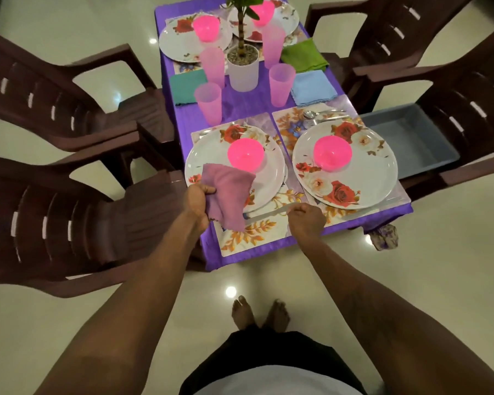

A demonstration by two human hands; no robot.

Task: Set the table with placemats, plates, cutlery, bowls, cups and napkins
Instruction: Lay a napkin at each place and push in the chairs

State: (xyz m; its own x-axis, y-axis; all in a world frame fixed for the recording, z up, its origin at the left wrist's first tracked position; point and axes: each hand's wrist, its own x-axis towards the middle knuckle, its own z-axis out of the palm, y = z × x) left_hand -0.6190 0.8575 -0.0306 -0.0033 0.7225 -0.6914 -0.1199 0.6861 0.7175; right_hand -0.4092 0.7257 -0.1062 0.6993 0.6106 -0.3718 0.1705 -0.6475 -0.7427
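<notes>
Head view: your left hand (198,205) curls its fingers round a mauve napkin (229,195), which hangs over the near rim of the near-left plate (268,178). Your right hand (307,219) pinches a thin, blurred knife (264,215) just above the floral placemat (248,238).

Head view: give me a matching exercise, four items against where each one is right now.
Items:
1. mauve cloth napkin
2. green folded cloth napkin
3. teal folded cloth napkin
4. grey plastic tub

Places:
A. on the seat of a brown plastic chair
B. left edge of the purple-clothed table
C. gripped in the left hand
D. right table edge, beyond the blue folded napkin

Pairs: 1-C, 2-D, 3-B, 4-A.
</notes>
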